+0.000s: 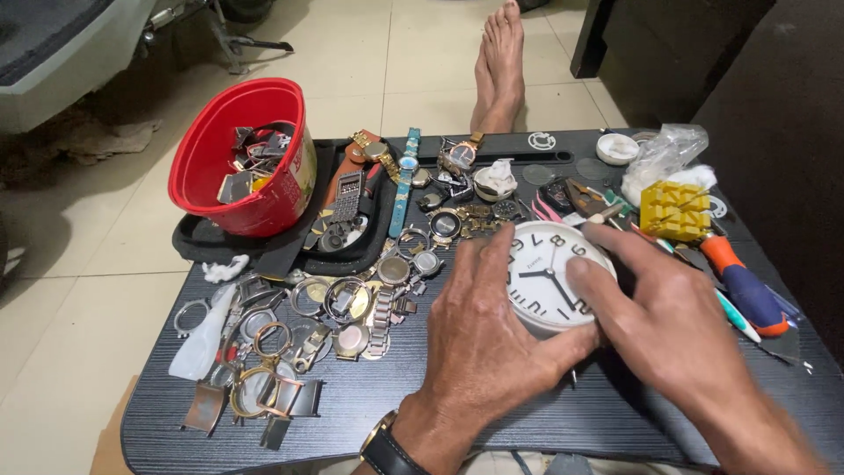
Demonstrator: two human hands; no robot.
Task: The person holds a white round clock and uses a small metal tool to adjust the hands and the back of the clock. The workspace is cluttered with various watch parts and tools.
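Seen from above, low dark desk (492,422) on tiled floor, crowded w/ watch parts.

Far-left corner: red plastic tub (242,154) sitting in a black tray (198,242), part-filled w/ scrap cases and straps. Just beside it, near the left edge, a small translucent squeeze bottle (200,339) lying on its side, touching a heap of loose bezels, case rings and metal bracelets (290,339). Further back, at mid-desk, several wristwatches (404,176) laid out in a row.

Centre-right: round white wall clock (552,274), face up, flat on the desk. Left hand (482,339) closed round its left rim, thumb hooked under the near edge, fingers over the top. Right hand (668,321) on the clock's right side, fingertips pressing onto the dial cover, not fully closed. Dark wristwatch (387,449) on the left wrist.

Right edge: yellow ridged block (673,211), orange-and-blue handled screwdriver (743,286), clear plastic bag (664,154), assorted pliers close behind the clock.

Risks, as judged: hard pressing on the cover could crack it or bend the hands beneath. Slip of either grip could shove the clock into the parts heap on its left, scattering small rings off the near edge to the floor. Tool tips lying just beside the right hand could nick skin or scratch the cover if the clock slides that way. Bottle could leak onto parts if knocked.
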